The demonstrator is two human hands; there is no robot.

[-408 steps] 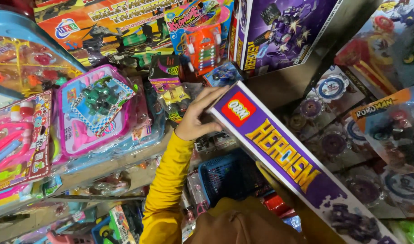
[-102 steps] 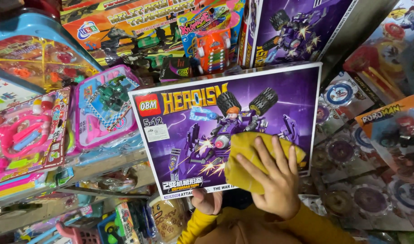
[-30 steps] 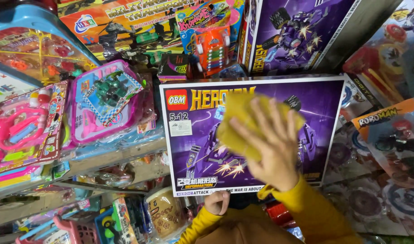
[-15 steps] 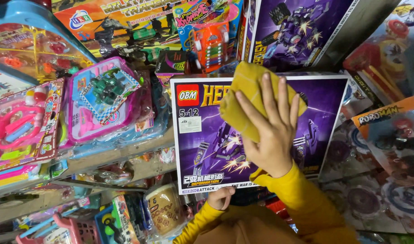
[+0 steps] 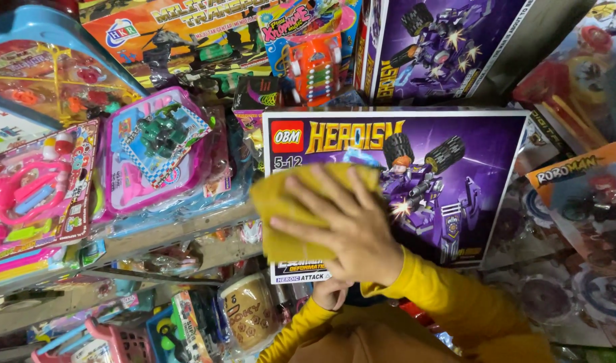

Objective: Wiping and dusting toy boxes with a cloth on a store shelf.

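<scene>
A large purple toy box point(image 5: 456, 168) with a robot picture faces me in front of the shelves. My left hand point(image 5: 331, 292) grips its bottom edge from below, mostly hidden behind the box. My right hand point(image 5: 345, 228) presses a yellow cloth point(image 5: 288, 215) flat against the box's lower left front, fingers spread over the cloth. Both my sleeves are yellow.
Packed toy shelves surround the box: a pink blister-pack toy case point(image 5: 157, 151) to the left, a second purple robot box point(image 5: 442, 47) above, an orange toy box point(image 5: 180, 33) at top, bagged spinning-top toys point(image 5: 583, 195) to the right, and small baskets and jars point(image 5: 247, 316) below.
My right hand has slid the yellow cloth from the upper middle of the box down to its lower left. The box has shifted slightly right and stays held up.
</scene>
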